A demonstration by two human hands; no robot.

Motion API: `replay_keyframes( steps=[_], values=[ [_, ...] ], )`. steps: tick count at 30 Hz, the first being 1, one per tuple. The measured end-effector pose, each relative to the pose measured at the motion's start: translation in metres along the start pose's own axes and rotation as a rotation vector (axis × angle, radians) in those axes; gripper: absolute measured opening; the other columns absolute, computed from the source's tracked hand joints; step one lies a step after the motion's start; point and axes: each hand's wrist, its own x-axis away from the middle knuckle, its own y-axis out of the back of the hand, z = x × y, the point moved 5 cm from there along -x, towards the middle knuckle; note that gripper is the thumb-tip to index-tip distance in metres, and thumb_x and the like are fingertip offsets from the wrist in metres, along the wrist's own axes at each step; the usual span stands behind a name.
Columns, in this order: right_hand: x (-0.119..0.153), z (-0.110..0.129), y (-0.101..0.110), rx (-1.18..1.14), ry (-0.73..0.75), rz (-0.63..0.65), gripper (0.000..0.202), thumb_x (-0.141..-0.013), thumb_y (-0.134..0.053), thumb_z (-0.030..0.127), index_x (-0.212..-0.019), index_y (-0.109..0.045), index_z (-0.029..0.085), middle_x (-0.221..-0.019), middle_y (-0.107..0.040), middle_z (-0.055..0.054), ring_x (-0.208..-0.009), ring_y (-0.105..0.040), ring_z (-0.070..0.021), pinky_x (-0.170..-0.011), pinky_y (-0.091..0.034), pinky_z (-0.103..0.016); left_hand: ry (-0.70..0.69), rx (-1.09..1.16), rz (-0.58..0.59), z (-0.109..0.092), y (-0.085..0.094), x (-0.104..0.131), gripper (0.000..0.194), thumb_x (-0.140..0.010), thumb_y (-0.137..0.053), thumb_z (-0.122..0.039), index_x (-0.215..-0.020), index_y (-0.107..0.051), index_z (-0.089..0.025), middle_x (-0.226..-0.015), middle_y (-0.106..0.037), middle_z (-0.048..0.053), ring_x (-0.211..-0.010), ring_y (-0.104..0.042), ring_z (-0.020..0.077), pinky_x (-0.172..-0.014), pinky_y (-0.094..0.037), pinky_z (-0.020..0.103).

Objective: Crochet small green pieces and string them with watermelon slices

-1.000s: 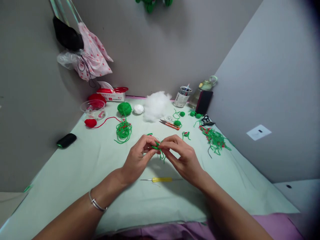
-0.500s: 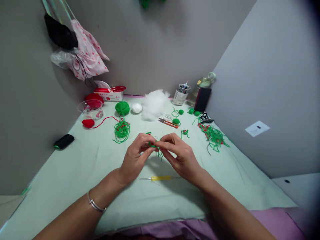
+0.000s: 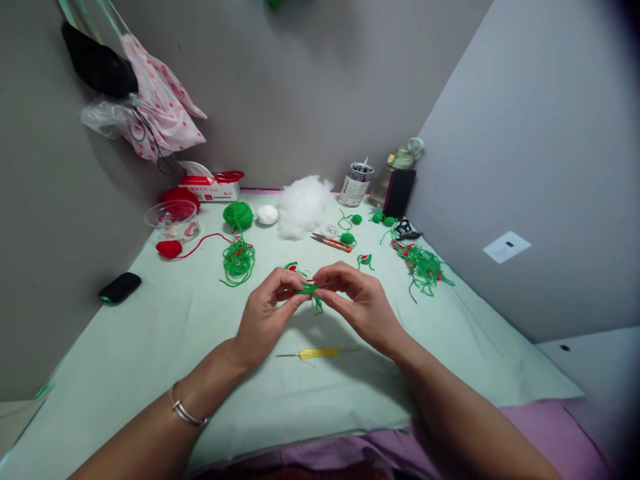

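Between my two hands is a small green crocheted piece (image 3: 309, 289) with loose yarn tails hanging below it and a bit of red at its top. My left hand (image 3: 270, 307) pinches its left side between thumb and fingers. On the right edge, my right hand (image 3: 357, 300) closes thumb and fingertips; whether a needle is among them is too small to tell. A crochet hook (image 3: 319, 353) with a yellow handle lies on the cloth below my hands. Just behind my left fingers is a small green and red crocheted piece (image 3: 294, 267).
Behind my hands lie orange thread snips (image 3: 332, 243), white stuffing (image 3: 303, 207), a green yarn ball (image 3: 238, 216) and a loose green coil (image 3: 239, 261). Tangled yarn scraps (image 3: 425, 268) sit right. A clear plastic tub (image 3: 173, 223) and black case (image 3: 121, 288) are left; a phone (image 3: 399, 193) leans on a bottle.
The fingers of my right hand have shifted on the green piece, which is turned to show more of its top. The whole view has moved slightly.
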Motion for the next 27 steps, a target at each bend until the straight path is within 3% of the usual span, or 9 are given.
replay_keyframes(
  steps=[5,9,12,19,27],
  values=[
    [0.001,0.003,0.001,0.072,0.092,-0.013,0.007,-0.092,-0.07,0.024,-0.098,-0.07,0.021,-0.091,-0.07,-0.002,-0.077,-0.068,-0.0132,-0.072,-0.058,-0.027,0.179,0.14,-0.057,0.008,0.002,-0.002,0.033,-0.079,-0.081,-0.021,-0.106,-0.062,-0.023,-0.095,-0.068,0.001,-0.091,-0.068,0.0158,-0.082,-0.056,0.028],
    [0.0,0.0,0.001,0.247,0.192,0.068,0.017,-0.095,-0.063,0.015,-0.108,-0.071,0.023,-0.091,-0.071,-0.003,-0.078,-0.068,-0.0135,-0.071,-0.055,-0.025,0.297,0.125,0.0,0.011,0.002,-0.005,0.026,-0.079,-0.08,-0.027,-0.102,-0.071,-0.02,-0.099,-0.072,0.004,-0.087,-0.07,0.0169,-0.083,-0.056,0.03],
    [-0.003,-0.006,0.005,0.376,0.189,0.122,0.016,-0.096,-0.061,0.014,-0.103,-0.073,0.022,-0.087,-0.072,-0.003,-0.075,-0.067,-0.0138,-0.067,-0.052,-0.025,0.341,0.114,0.012,0.012,0.002,-0.006,0.026,-0.077,-0.081,-0.028,-0.101,-0.075,-0.021,-0.097,-0.074,0.004,-0.084,-0.07,0.0173,-0.085,-0.055,0.033],
    [-0.009,-0.003,0.022,0.453,0.256,-0.001,0.015,-0.094,-0.064,0.014,-0.097,-0.076,0.024,-0.093,-0.066,-0.005,-0.084,-0.063,-0.0167,-0.07,-0.049,-0.03,0.322,0.126,0.04,0.011,0.0,-0.008,0.013,-0.077,-0.08,-0.024,-0.087,-0.073,-0.022,-0.09,-0.069,0.002,-0.084,-0.066,0.0169,-0.084,-0.052,0.033],
    [-0.007,0.001,0.022,0.49,0.313,0.04,0.018,-0.097,-0.06,0.013,-0.097,-0.074,0.024,-0.088,-0.058,-0.003,-0.082,-0.059,-0.0154,-0.069,-0.047,-0.03,0.275,0.033,0.109,0.007,0.002,-0.008,0.005,-0.084,-0.074,-0.022,-0.088,-0.071,-0.022,-0.092,-0.061,0.0,-0.087,-0.059,0.0143,-0.082,-0.047,0.029]
  ],
)
